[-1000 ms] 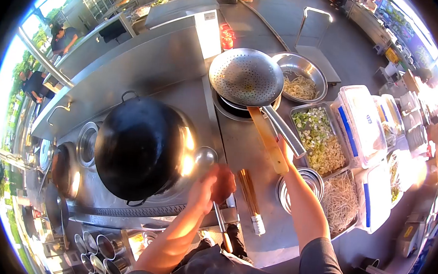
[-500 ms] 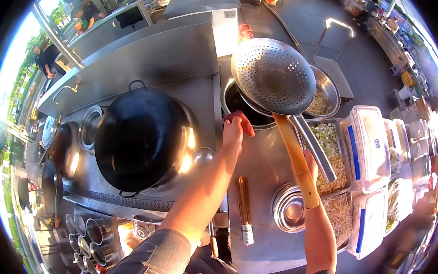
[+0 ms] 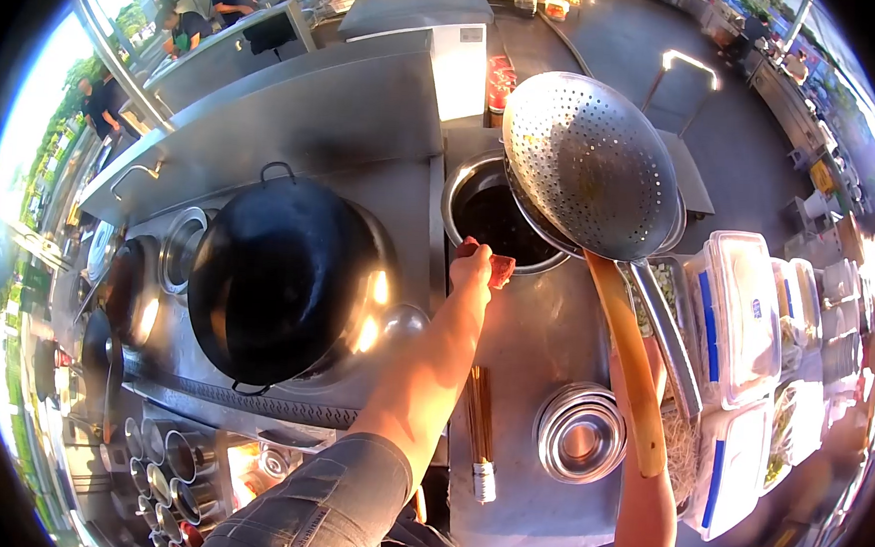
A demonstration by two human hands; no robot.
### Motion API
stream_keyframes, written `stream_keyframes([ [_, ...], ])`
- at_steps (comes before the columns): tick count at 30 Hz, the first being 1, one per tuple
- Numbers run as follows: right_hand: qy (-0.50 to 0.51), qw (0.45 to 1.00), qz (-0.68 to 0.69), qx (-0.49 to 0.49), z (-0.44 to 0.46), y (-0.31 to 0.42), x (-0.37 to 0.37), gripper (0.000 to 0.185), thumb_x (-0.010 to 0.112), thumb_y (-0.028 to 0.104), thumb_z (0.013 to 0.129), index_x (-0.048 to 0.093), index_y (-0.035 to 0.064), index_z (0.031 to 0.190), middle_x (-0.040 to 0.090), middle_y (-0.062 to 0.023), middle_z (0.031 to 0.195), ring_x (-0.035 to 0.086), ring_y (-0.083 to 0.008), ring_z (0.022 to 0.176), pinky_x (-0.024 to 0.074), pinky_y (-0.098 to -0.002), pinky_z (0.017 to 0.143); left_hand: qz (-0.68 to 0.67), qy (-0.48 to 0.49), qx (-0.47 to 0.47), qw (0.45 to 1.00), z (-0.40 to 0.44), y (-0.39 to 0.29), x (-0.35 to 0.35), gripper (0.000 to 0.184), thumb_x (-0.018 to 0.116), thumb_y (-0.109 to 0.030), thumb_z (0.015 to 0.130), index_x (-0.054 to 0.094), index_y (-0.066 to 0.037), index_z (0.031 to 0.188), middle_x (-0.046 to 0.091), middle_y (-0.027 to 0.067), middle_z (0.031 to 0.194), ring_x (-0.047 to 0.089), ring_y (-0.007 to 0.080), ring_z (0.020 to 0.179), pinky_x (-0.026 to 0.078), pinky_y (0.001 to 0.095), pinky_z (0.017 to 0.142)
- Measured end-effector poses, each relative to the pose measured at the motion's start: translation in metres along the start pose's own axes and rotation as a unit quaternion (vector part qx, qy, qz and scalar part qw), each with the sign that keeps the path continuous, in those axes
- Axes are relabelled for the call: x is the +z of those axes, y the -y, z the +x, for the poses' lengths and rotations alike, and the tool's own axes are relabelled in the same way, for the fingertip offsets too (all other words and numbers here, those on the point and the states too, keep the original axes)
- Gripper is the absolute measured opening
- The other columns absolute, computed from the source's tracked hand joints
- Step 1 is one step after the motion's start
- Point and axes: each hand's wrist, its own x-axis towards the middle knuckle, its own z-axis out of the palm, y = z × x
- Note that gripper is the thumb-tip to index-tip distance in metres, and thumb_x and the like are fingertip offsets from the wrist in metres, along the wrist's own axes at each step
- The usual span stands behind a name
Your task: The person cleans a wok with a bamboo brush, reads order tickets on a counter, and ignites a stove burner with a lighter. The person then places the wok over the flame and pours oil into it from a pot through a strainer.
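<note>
My left hand (image 3: pixel 472 269) is closed on a folded red cloth (image 3: pixel 501 271), at the near rim of a steel pot (image 3: pixel 451 209) of dark liquid. My right hand (image 3: pixel 649 365) is behind two long handles, its fingers mostly hidden; it appears to grip them. The metal handle belongs to a perforated steel strainer (image 3: pixel 592 168), raised and tilted above the pot's right side. A wooden handle (image 3: pixel 625 360) runs alongside, from a utensil mostly hidden under the strainer, with only its metal rim showing.
A black wok (image 3: pixel 282 279) occupies the stove at left. Nested steel bowls (image 3: pixel 580 433) and a bundle of thin sticks (image 3: pixel 481 427) lie on the counter. Lidded plastic boxes (image 3: pixel 740 317) stand at right, beside trays of chopped food. People (image 3: pixel 184 27) work at the far left.
The strainer and wooden handle have moved right with my right hand, uncovering more of the pot. My left hand stays near the rim with the red cloth, slightly lower and further right.
</note>
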Motion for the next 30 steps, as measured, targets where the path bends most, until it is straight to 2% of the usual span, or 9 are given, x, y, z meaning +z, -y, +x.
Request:
stream_keyframes([
  [2, -0.031, 0.999, 0.006, -0.004, -0.003, 0.001, 0.000, 0.017, 0.066, 0.017, 0.083, 0.062, 0.0002, 0.080, 0.058, -0.0166, 0.067, 0.060, -0.0265, 0.064, 0.0470, -0.0405, 0.061, -0.031, 0.025, 0.027, 0.999, 0.004, 0.005, -0.004, 0.025, 0.068, -0.012, 0.077, 0.059, -0.001, 0.097, 0.064, 0.0146, 0.082, 0.067, 0.0293, 0.057, 0.056, 0.0420, 0.043],
  [3, 0.031, 0.999, 0.022, -0.002, -0.002, 0.005, -0.007, 0.028, 0.068, 0.024, 0.086, 0.050, 0.0063, 0.075, 0.045, -0.0018, 0.066, 0.041, -0.0102, 0.066, 0.0387, -0.0313, 0.059, -0.021, 0.032, 0.010, 0.999, 0.000, 0.004, -0.009, 0.037, 0.072, -0.021, 0.077, 0.061, 0.000, 0.105, 0.066, 0.0147, 0.094, 0.069, 0.0279, 0.070, 0.056, 0.0394, 0.057],
  [8, 0.020, 0.993, 0.111, 0.028, -0.007, -0.007, -0.014, 0.032, 0.070, 0.022, 0.085, 0.045, 0.0079, 0.072, 0.040, 0.0005, 0.065, 0.038, -0.0087, 0.064, 0.0348, -0.0292, 0.056, -0.002, 0.064, 0.044, 0.997, 0.008, 0.007, -0.042, 0.026, 0.069, -0.014, 0.079, 0.058, -0.002, 0.099, 0.065, 0.0151, 0.092, 0.069, 0.0296, 0.070, 0.058, 0.0434, 0.049],
  [17, 0.055, 0.943, 0.313, 0.102, -0.012, -0.021, -0.016, 0.029, 0.069, 0.025, 0.085, 0.047, 0.0095, 0.074, 0.042, -0.0002, 0.065, 0.039, -0.0098, 0.064, 0.0361, -0.0310, 0.057, 0.024, 0.094, -0.003, 0.995, -0.012, -0.018, -0.113, 0.032, 0.073, -0.018, 0.076, 0.064, -0.004, 0.104, 0.067, 0.0099, 0.093, 0.069, 0.0252, 0.078, 0.055, 0.0371, 0.065],
  [19, -0.007, 0.997, 0.073, 0.009, -0.025, -0.009, -0.020, 0.028, 0.068, 0.027, 0.086, 0.050, 0.0068, 0.077, 0.044, -0.0041, 0.066, 0.043, -0.0119, 0.065, 0.0403, -0.0330, 0.060, 0.061, 0.086, 0.001, 0.994, -0.018, -0.020, -0.128, 0.025, 0.071, -0.015, 0.078, 0.064, -0.008, 0.101, 0.067, 0.0111, 0.094, 0.069, 0.0246, 0.079, 0.056, 0.0368, 0.065],
  [24, -0.014, 0.999, 0.032, -0.007, -0.041, 0.009, -0.029, 0.027, 0.066, 0.029, 0.087, 0.055, 0.0044, 0.083, 0.051, -0.0061, 0.069, 0.049, -0.0117, 0.067, 0.0446, -0.0314, 0.063, -0.055, 0.161, 0.029, 0.985, -0.058, -0.048, -0.178, 0.018, 0.066, -0.008, 0.083, 0.061, -0.011, 0.100, 0.066, 0.0110, 0.086, 0.067, 0.0264, 0.063, 0.055, 0.0409, 0.054],
  [26, -0.016, 0.980, 0.166, -0.113, -0.049, 0.011, -0.034, 0.023, 0.072, 0.010, 0.078, 0.062, 0.0040, 0.098, 0.055, -0.0020, 0.076, 0.050, -0.0093, 0.068, 0.0423, -0.0277, 0.058, -0.035, 0.224, -0.001, 0.974, -0.068, -0.067, -0.203, 0.016, 0.061, -0.005, 0.087, 0.053, -0.018, 0.093, 0.056, 0.0081, 0.084, 0.067, 0.0312, 0.067, 0.058, 0.0570, 0.052],
  [28, 0.084, 0.858, 0.508, -0.006, -0.043, -0.013, -0.025, 0.026, 0.071, 0.007, 0.078, 0.061, 0.0036, 0.102, 0.055, -0.0025, 0.079, 0.051, -0.0108, 0.071, 0.0434, -0.0290, 0.060, -0.044, 0.230, 0.044, 0.971, -0.077, -0.082, -0.230, 0.012, 0.060, -0.005, 0.087, 0.053, -0.015, 0.091, 0.059, 0.0069, 0.087, 0.067, 0.0299, 0.075, 0.058, 0.0513, 0.056],
  [30, -0.019, 0.977, 0.178, -0.114, -0.058, 0.010, -0.033, 0.026, 0.070, 0.004, 0.079, 0.060, 0.0038, 0.103, 0.053, -0.0009, 0.080, 0.051, -0.0108, 0.070, 0.0436, -0.0283, 0.060, -0.025, 0.186, 0.004, 0.982, -0.094, -0.108, -0.253, 0.010, 0.062, -0.006, 0.086, 0.054, -0.011, 0.090, 0.060, 0.0073, 0.087, 0.067, 0.0287, 0.074, 0.057, 0.0458, 0.058],
])
